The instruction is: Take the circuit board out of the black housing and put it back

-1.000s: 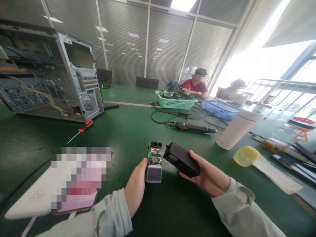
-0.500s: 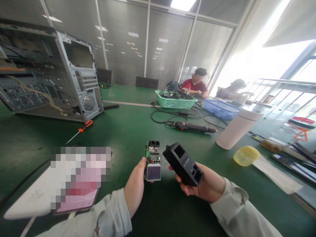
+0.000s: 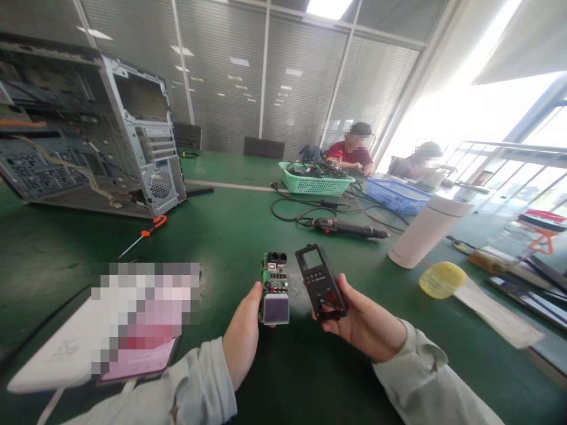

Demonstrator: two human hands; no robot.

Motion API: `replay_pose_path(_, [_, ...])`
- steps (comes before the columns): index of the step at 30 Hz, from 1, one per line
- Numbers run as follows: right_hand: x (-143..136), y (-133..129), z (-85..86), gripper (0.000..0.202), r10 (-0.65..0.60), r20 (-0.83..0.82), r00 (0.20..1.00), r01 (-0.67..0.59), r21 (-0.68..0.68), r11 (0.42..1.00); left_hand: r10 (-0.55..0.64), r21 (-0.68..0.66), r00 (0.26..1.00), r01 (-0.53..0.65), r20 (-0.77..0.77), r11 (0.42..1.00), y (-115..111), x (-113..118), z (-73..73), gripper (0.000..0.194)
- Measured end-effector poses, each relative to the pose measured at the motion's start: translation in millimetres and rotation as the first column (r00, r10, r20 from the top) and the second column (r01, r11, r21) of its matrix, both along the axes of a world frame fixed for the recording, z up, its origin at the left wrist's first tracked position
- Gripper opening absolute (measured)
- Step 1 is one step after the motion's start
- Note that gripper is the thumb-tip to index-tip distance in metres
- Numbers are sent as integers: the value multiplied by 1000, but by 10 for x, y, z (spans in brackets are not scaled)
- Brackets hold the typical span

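Near the middle of the view, my left hand [image 3: 244,336] grips a green circuit board [image 3: 275,282] by its left edge. The board carries black sockets at its far end and a small grey screen at its near end. To its right, my right hand [image 3: 365,324] holds a black plastic casing [image 3: 322,286], fingers around its right side and lower end. A square window and a row of small holes show in the casing, and skin shows through its lower openings. Board and casing are apart, both above the green table [image 3: 248,221].
An opened computer case [image 3: 162,150] stands at the left, with an orange-handled screwdriver [image 3: 148,232] before it. A phone [image 3: 146,354] lies near my left sleeve. Beyond are a power screwdriver [image 3: 349,228], a green basket [image 3: 316,184], a blue basket [image 3: 398,198] and a pale tumbler [image 3: 427,230].
My right hand has turned the black casing, so its flat face now points towards me and its side wall no longer shows. My left hand and the circuit board have stayed put.
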State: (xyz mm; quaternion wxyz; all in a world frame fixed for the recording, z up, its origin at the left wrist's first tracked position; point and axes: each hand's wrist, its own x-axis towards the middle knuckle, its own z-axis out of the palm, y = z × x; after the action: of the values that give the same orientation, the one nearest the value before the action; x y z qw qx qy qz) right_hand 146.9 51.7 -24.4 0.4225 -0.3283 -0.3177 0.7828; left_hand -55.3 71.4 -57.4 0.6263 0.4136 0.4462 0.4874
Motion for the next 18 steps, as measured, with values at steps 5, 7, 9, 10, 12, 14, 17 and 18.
replay_pose_path(5, [-28, -34, -3, 57, 20, 52, 998, -28, 157, 987, -7, -13, 1000, 7, 1, 1000, -19, -21, 16, 54])
replay_pose_path(7, [-13, -35, 10, 60, -90, 113, 990, 57, 269, 962, -1, -16, 1000, 1, -1, 1000, -34, -30, 9, 53])
replay_pose_path(9, [26, -29, 52, 60, -241, 242, 940, 124, 414, 902, -1, -12, 1000, 1, -1, 1000, -45, -36, -2, 53])
replay_pose_path(10, [55, -28, 82, 58, -342, 342, 875, 140, 498, 856, -2, -8, 1000, 2, 1, 1000, -48, -37, -7, 52])
replay_pose_path(12, [131, -45, 141, 53, -553, 536, 638, 114, 644, 756, -3, 1, 1000, 3, 2, 1000, -49, -37, -13, 53])
replay_pose_path(14, [252, -100, 163, 52, -677, 628, 384, 81, 707, 702, -2, 7, 1000, 2, 0, 1000, -46, -33, -15, 53])
replay_pose_path(17, [599, -267, 69, 58, -660, 713, 238, 150, 644, 750, 2, 11, 1000, -2, -1, 1000, -38, -21, -13, 54])
replay_pose_path(18, [772, -347, 6, 59, -635, 744, 208, 195, 605, 772, 4, 11, 1000, -4, 0, 1000, -36, -17, -14, 54])
